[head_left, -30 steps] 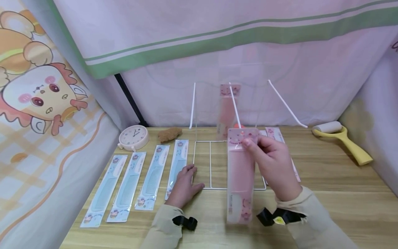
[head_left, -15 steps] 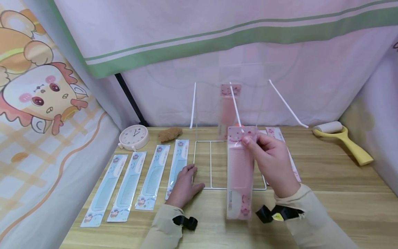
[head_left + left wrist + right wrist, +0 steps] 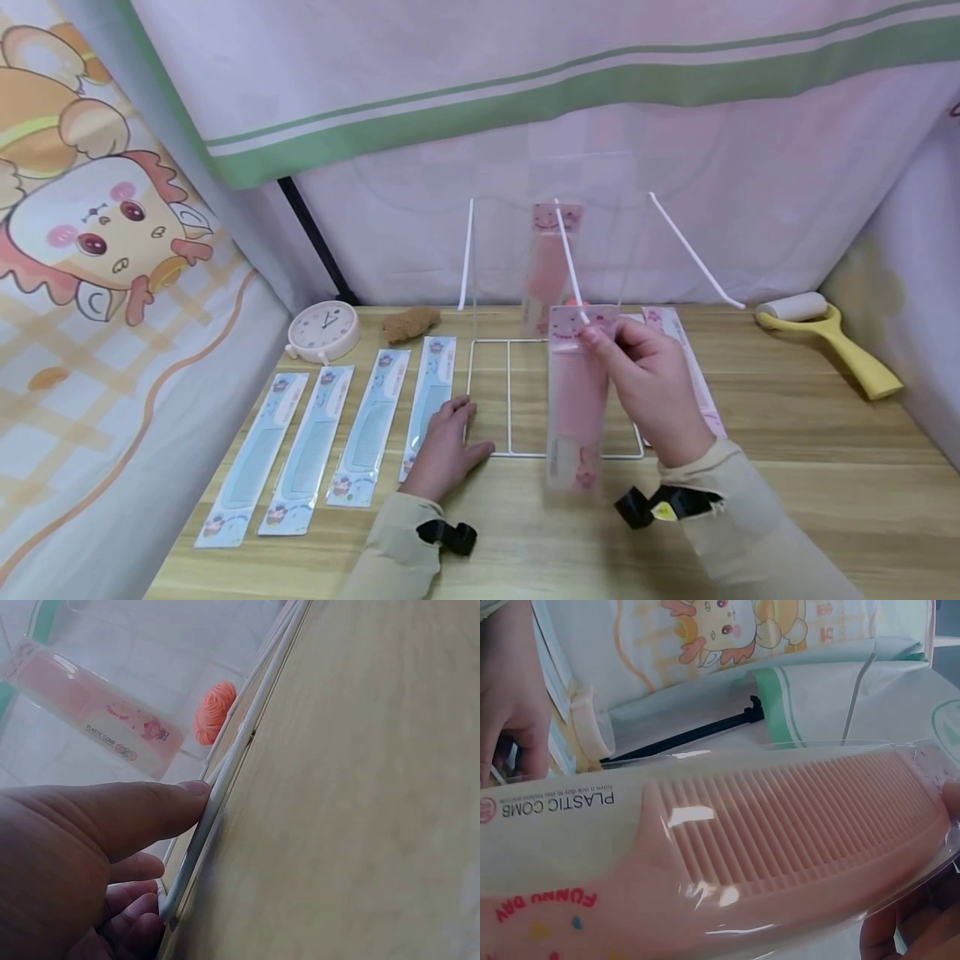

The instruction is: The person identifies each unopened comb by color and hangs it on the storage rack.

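We are holding the pink comb (image 3: pixel 576 392) in its clear sleeve, our right hand (image 3: pixel 651 392) pinching it at the top end, right where the middle peg (image 3: pixel 567 258) of the white wire rack (image 3: pixel 555 454) is meeting the sleeve's header. The comb is hanging upright above the rack's base, near the middle of the table (image 3: pixel 787 500), its lower end free in the air. We are judging it light and stiff, though the glossy sleeve looks slippery and flexes a little, so the header end, close to the hang hole, seems the best place to take hold. Our left hand (image 3: pixel 444 446) is lying flat with relaxed fingers, pressing the rack's front left corner against the table. Another pink comb (image 3: pixel 550 267) is already hanging further back on the same peg. Four blue combs (image 3: pixel 341 437) are lying in a row toward the table's left edge, with a clock (image 3: pixel 323 330) at the back left corner and a lint roller (image 3: pixel 825 337) near the right edge.
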`<act>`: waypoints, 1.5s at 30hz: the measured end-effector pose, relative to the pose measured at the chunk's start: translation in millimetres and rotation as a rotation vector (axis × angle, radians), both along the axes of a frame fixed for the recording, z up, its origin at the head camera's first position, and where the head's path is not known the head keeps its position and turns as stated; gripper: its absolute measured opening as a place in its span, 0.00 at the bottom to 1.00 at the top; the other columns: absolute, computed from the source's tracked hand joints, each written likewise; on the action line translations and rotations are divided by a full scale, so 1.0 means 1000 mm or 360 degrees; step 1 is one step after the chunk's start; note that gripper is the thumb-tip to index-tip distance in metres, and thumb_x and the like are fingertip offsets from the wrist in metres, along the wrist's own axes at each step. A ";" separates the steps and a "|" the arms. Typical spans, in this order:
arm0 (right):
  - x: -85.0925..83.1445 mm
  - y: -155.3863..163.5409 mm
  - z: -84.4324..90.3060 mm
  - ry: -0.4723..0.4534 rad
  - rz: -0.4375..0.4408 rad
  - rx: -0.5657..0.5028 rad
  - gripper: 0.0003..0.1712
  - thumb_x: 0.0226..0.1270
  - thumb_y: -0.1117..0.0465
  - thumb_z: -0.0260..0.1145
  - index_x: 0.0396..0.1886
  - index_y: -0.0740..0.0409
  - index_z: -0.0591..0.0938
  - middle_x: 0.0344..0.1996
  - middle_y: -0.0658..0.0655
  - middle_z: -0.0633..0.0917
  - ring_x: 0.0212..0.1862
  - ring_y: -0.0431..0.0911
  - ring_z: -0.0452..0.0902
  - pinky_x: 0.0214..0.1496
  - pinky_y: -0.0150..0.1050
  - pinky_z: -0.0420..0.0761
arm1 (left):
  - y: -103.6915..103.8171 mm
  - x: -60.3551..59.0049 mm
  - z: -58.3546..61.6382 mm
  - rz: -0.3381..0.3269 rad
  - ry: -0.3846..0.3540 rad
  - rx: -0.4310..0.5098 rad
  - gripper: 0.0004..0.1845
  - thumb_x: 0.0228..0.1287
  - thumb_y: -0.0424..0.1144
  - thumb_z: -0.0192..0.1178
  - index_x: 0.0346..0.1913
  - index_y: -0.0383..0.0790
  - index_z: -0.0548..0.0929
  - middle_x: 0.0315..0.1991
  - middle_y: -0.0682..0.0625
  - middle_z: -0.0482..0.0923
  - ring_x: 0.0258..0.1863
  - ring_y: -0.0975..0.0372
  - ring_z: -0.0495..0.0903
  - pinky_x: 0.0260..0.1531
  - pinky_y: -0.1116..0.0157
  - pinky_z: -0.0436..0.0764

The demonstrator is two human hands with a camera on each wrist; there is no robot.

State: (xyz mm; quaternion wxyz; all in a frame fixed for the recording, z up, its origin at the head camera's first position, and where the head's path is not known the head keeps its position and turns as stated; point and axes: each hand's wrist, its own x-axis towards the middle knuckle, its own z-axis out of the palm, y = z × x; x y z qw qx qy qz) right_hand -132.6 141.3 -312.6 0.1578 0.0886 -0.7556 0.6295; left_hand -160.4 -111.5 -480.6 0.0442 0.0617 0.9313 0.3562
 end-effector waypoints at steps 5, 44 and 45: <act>-0.006 0.002 -0.004 0.0012 -0.0011 0.0064 0.15 0.73 0.55 0.65 0.37 0.66 0.84 0.36 0.55 0.84 0.35 0.46 0.73 0.30 0.33 0.76 | 0.000 0.000 0.001 -0.0005 0.0004 0.0000 0.37 0.60 0.45 0.73 0.69 0.33 0.72 0.74 0.44 0.62 0.72 0.47 0.61 0.70 0.49 0.66; -0.066 0.000 -0.009 -0.0033 -0.0027 0.0085 0.16 0.76 0.57 0.61 0.49 0.66 0.84 0.33 0.57 0.82 0.34 0.41 0.77 0.33 0.31 0.82 | -0.002 0.001 0.000 -0.0035 0.0049 -0.0007 0.37 0.60 0.45 0.72 0.68 0.31 0.73 0.74 0.42 0.62 0.72 0.45 0.62 0.70 0.49 0.66; -0.067 0.000 -0.009 -0.0033 -0.0018 0.0075 0.17 0.76 0.56 0.61 0.49 0.66 0.84 0.33 0.57 0.82 0.34 0.41 0.77 0.33 0.31 0.82 | -0.002 0.001 0.000 -0.0041 0.0054 -0.0010 0.37 0.60 0.45 0.72 0.68 0.31 0.73 0.74 0.42 0.62 0.71 0.45 0.62 0.69 0.48 0.66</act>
